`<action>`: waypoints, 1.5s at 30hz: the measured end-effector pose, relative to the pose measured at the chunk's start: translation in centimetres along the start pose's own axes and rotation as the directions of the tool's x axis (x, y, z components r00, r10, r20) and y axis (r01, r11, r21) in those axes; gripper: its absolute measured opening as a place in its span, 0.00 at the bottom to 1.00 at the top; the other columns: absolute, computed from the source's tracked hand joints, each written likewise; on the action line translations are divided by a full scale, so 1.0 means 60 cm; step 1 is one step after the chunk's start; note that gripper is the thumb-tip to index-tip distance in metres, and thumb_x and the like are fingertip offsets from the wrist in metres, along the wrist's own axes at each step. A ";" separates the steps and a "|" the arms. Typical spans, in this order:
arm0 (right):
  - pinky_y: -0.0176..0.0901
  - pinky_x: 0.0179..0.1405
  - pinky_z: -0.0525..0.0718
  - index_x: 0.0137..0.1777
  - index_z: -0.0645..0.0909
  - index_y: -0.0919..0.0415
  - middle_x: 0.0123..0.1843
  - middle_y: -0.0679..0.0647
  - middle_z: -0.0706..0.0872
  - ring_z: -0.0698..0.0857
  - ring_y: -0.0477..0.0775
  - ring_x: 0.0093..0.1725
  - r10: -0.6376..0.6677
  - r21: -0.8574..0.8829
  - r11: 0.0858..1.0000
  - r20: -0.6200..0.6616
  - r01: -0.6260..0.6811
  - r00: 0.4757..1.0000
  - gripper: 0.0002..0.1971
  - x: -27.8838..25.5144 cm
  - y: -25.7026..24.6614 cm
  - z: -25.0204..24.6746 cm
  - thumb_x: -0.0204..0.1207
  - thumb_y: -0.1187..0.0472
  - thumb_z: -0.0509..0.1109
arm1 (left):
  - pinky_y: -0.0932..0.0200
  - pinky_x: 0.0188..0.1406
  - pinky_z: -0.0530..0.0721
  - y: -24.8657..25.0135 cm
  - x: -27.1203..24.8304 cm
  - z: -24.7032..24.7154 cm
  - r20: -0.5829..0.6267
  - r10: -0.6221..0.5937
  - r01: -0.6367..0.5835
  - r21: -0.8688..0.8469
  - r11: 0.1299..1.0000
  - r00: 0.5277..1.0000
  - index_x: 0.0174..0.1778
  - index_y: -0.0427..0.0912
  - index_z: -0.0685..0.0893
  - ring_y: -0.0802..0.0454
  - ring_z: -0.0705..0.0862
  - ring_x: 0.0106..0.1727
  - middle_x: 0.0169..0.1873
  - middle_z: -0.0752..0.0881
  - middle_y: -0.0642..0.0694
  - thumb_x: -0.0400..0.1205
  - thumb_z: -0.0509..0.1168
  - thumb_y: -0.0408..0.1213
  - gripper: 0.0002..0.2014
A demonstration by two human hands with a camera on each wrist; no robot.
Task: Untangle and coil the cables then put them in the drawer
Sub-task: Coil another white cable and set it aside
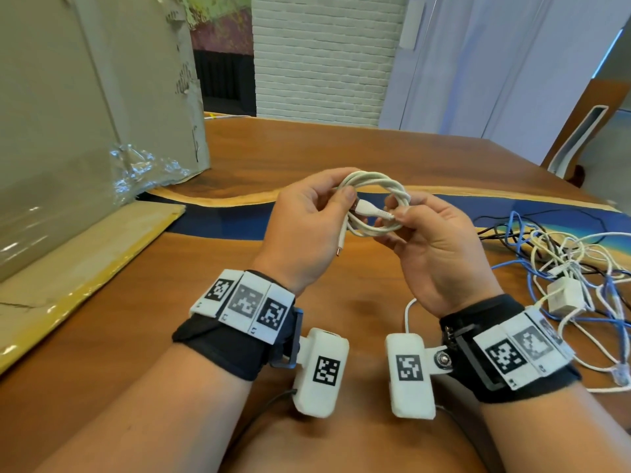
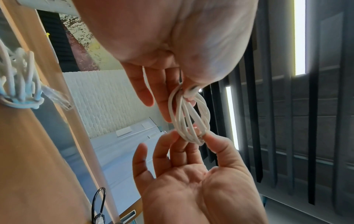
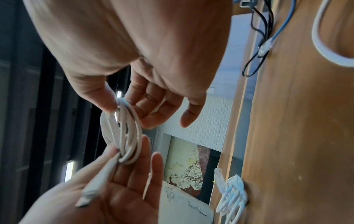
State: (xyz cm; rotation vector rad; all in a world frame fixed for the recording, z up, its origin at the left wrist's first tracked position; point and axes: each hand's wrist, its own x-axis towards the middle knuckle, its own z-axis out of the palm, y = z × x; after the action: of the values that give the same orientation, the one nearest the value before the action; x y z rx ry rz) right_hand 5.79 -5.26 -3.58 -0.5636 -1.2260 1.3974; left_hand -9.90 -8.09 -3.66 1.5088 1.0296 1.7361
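A white cable coil (image 1: pixel 375 186) is held in the air over the wooden table (image 1: pixel 341 145), between both hands. My left hand (image 1: pixel 341 196) pinches the coil's left side with its thumb on top. My right hand (image 1: pixel 397 213) pinches the right side by the white USB plug (image 1: pixel 370 208). A short free end (image 1: pixel 338 250) hangs below the left hand. In the left wrist view the coil (image 2: pixel 188 118) shows several loops between the two pinches. The right wrist view has the coil (image 3: pixel 122 133) edge-on. No drawer is in view.
A tangle of blue, white and black cables (image 1: pixel 563 261) with a white adapter block (image 1: pixel 565 297) lies on the table to the right. A large cardboard box (image 1: pixel 68 131) and a flat cardboard sheet (image 1: pixel 85 264) fill the left side.
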 end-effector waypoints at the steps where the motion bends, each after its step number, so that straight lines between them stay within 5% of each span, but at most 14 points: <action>1: 0.59 0.55 0.78 0.39 0.87 0.57 0.40 0.54 0.87 0.86 0.61 0.47 -0.009 -0.004 1.000 0.000 0.009 1.000 0.07 -0.001 0.000 -0.001 0.73 0.68 0.69 | 0.61 0.44 0.88 0.002 -0.001 0.000 0.014 0.005 -0.005 0.006 1.000 1.000 0.64 0.39 0.88 0.55 0.90 0.43 0.45 0.93 0.44 0.89 0.62 0.27 0.12; 4: 0.66 0.61 0.83 0.38 0.84 0.57 0.43 0.59 0.88 0.87 0.65 0.51 -0.019 -0.037 0.999 0.032 0.021 0.999 0.07 -0.005 0.006 -0.001 0.74 0.65 0.79 | 0.61 0.45 0.88 0.003 0.001 -0.001 0.027 0.010 -0.011 0.052 0.999 1.000 0.62 0.41 0.89 0.56 0.90 0.43 0.45 0.93 0.45 0.90 0.62 0.28 0.12; 6: 0.68 0.66 0.83 0.40 0.85 0.58 0.46 0.63 0.91 0.89 0.65 0.53 -0.010 -0.069 0.998 0.055 0.014 0.998 0.10 -0.006 0.009 -0.001 0.66 0.60 0.84 | 0.61 0.46 0.88 0.001 0.003 -0.005 0.016 0.008 -0.009 0.091 0.996 1.000 0.62 0.42 0.90 0.56 0.90 0.43 0.45 0.93 0.47 0.90 0.62 0.29 0.12; 10: 0.55 0.62 0.86 0.41 0.82 0.61 0.47 0.63 0.93 0.92 0.61 0.52 0.009 -0.018 1.000 0.051 -0.008 0.999 0.15 -0.001 0.006 -0.003 0.59 0.59 0.83 | 0.62 0.51 0.88 0.001 0.006 -0.007 -0.011 0.023 -0.021 0.153 0.988 1.000 0.62 0.45 0.90 0.59 0.90 0.49 0.48 0.93 0.52 0.90 0.64 0.32 0.11; 16: 0.61 0.62 0.80 0.39 0.81 0.55 0.45 0.56 0.92 0.89 0.57 0.51 0.036 -0.028 0.999 0.000 -0.036 0.999 0.14 -0.001 0.009 0.008 0.58 0.54 0.82 | 0.40 0.60 0.90 0.000 0.014 -0.014 -0.014 -0.101 0.101 0.072 0.992 0.995 0.61 0.46 0.91 0.42 0.91 0.54 0.49 0.94 0.45 0.90 0.64 0.33 0.11; 22: 0.61 0.63 0.78 0.36 0.79 0.54 0.38 0.53 0.90 0.89 0.55 0.45 0.053 0.009 0.999 -0.034 -0.053 0.998 0.07 -0.001 0.017 0.017 0.70 0.61 0.75 | 0.50 0.53 0.89 -0.008 0.017 -0.024 0.000 -0.157 0.156 0.116 0.981 0.988 0.59 0.41 0.92 0.46 0.91 0.49 0.47 0.94 0.43 0.90 0.64 0.33 0.11; 28: 0.61 0.62 0.77 0.37 0.71 0.59 0.27 0.55 0.82 0.89 0.59 0.41 0.085 0.192 0.977 0.033 -0.090 0.996 0.08 0.002 0.022 0.021 0.70 0.71 0.66 | 0.45 0.46 0.87 -0.015 0.012 -0.022 0.103 -0.219 0.214 0.061 0.975 0.970 0.55 0.40 0.91 0.42 0.86 0.40 0.40 0.89 0.38 0.91 0.63 0.33 0.10; 34: 0.49 0.49 0.83 0.42 0.77 0.60 0.35 0.58 0.82 0.85 0.58 0.44 0.048 -0.101 0.994 0.091 -0.038 0.995 0.07 0.006 0.010 -0.003 0.68 0.70 0.71 | 0.62 0.32 0.83 -0.010 0.011 -0.030 0.086 -0.251 0.254 -0.026 0.967 0.964 0.54 0.42 0.92 0.55 0.83 0.31 0.35 0.87 0.46 0.89 0.65 0.33 0.09; 39: 0.59 0.53 0.85 0.50 0.80 0.59 0.45 0.60 0.86 0.84 0.64 0.49 0.053 -0.310 0.950 0.211 0.015 0.976 0.14 -0.001 0.014 -0.019 0.68 0.71 0.77 | 0.58 0.33 0.85 -0.009 0.006 -0.021 0.028 -0.230 0.231 -0.003 0.973 0.973 0.54 0.48 0.93 0.52 0.85 0.32 0.37 0.90 0.47 0.89 0.66 0.34 0.09; 45: 0.55 0.42 0.88 0.47 0.79 0.58 0.51 0.74 0.85 0.87 0.59 0.44 0.031 -0.478 0.878 0.119 0.030 0.992 0.13 0.000 0.018 -0.020 0.75 0.76 0.75 | 0.58 0.37 0.88 -0.016 0.003 -0.013 0.025 -0.241 0.241 0.013 0.970 0.970 0.59 0.42 0.92 0.53 0.89 0.36 0.38 0.90 0.46 0.87 0.68 0.33 0.09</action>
State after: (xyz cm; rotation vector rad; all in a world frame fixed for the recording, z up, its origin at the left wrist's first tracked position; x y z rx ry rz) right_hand 6.38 -4.67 -4.95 -0.8256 -1.6919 1.1361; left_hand -10.72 -7.57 -4.42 1.3464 1.1577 1.5396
